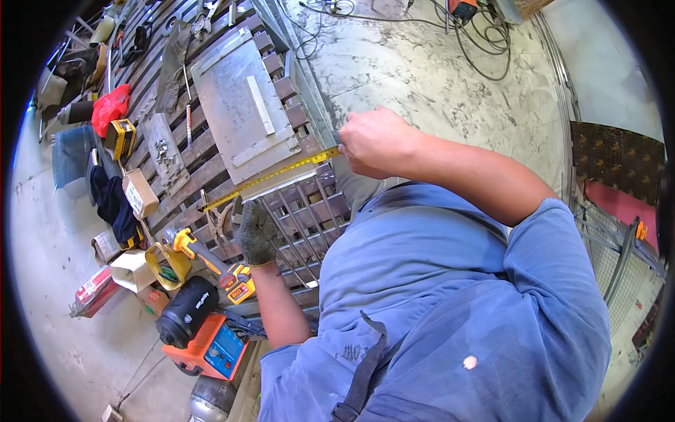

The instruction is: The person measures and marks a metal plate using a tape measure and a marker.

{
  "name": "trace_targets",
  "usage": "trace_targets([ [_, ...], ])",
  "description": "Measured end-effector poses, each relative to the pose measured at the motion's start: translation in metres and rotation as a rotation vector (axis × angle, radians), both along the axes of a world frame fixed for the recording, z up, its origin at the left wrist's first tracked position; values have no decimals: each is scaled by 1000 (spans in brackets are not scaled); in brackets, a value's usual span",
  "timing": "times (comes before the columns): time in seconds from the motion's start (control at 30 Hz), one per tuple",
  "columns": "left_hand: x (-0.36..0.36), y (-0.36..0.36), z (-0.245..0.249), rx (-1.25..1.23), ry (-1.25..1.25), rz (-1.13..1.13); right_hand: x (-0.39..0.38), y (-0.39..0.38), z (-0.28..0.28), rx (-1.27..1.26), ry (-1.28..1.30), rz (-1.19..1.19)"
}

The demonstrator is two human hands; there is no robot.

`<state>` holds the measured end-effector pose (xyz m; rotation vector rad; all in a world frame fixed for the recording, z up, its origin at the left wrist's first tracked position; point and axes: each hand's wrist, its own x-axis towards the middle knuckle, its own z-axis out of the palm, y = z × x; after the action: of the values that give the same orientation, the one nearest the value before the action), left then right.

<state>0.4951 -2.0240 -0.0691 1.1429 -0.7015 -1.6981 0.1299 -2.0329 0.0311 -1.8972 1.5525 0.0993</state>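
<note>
My bare right hand (pixel 380 143) is closed around one end of a yellow tape measure (pixel 281 171). Its blade stretches left across the near edge of a grey metal plate (pixel 239 98). On my left hand (pixel 256 233) is a dark work glove, its fingers bunched beside the blade at the corner of a barred metal grate (pixel 302 218); what they grip is hidden. Thin flat metal strips lie on the plate, one pale strip (pixel 260 105) near its middle. A cordless angle grinder (pixel 214 266), yellow and black, rests just left of my gloved hand.
Under the plate is a slatted metal work table (pixel 204 172). At its left lie a red plastic bag (pixel 111 107), a yellow battery (pixel 122 138) and a cardboard box (pixel 140 193). An orange welding machine (pixel 211 348) stands below. Cables (pixel 485 42) coil across the floor.
</note>
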Motion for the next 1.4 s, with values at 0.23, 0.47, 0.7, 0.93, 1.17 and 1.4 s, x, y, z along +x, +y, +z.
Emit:
trace_targets([
  [0.23,1,3,5,52,-18,-8,2,3,-1,-26,32,15],
  [0.47,-4,3,12,6,-49,-22,3,5,2,-55,40,14],
  [0.7,-7,5,13,-12,-36,24,3,7,0,-87,55,17],
  [0.93,0,5,6,-13,7,-1,3,8,-4,-117,62,16],
  [1.17,0,3,4,14,-32,27,2,3,0,-71,67,24],
  [1.4,-4,3,7,9,-26,7,3,5,1,-37,55,9],
])
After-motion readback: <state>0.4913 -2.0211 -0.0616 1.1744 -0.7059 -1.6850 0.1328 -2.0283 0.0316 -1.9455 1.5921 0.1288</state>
